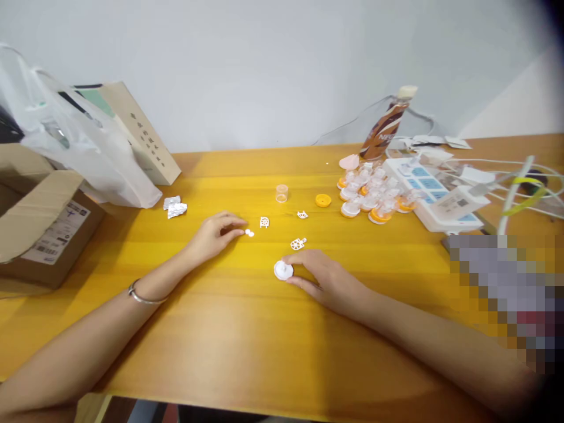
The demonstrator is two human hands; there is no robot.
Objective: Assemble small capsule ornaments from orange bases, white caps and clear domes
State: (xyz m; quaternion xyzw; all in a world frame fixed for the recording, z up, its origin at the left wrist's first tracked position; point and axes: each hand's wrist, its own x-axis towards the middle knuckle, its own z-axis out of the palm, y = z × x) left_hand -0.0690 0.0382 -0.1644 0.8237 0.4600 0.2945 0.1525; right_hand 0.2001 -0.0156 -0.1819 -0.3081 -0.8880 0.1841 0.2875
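Counter (247,346), yellow wood: near edge bare and open. Left hand (215,235), palm down, fingertips touching two small white beads (249,233); grip loose, nothing enclosed. Right hand (326,276), fingers pinching round white disc (283,270) against the surface at mid-counter. White lattice pieces (298,243) lie between and just beyond the hands. Cluster of orange-and-clear caps (374,197), power strip (434,197) crowd far right; cardboard box (39,223) overhangs left edge.

Bare yellow wooden tabletop (247,352) lies open at six o'clock. Small white plastic lattice pieces (298,243) clutter twelve o'clock; the cluster of clear orange-based capsules (372,197) and white power strip (434,200) block two o'clock.
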